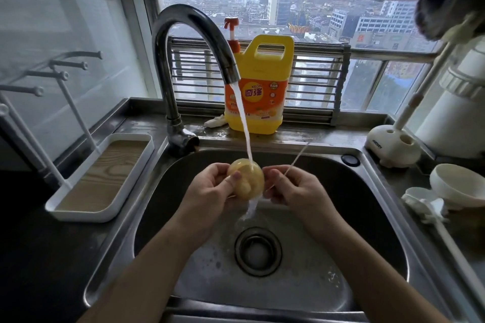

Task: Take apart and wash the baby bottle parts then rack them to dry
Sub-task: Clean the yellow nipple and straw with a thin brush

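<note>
Over the sink (354, 191), left hand (210, 186) is gripping the yellow bottle part (249, 178), right hand (296, 189) pinching a thin stick (296, 158); rinsing step, rack (105, 173) at 9 o'clock likely next.

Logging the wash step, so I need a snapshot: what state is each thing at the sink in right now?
tap: running.
amber bottle part: gripped by left hand, under the stream.
thin straw: pinched by right hand, outside the stream.
sink: wet, suds near the drain.
detergent jug: upright behind the tap.
drying rack: standing left of the sink.
</note>
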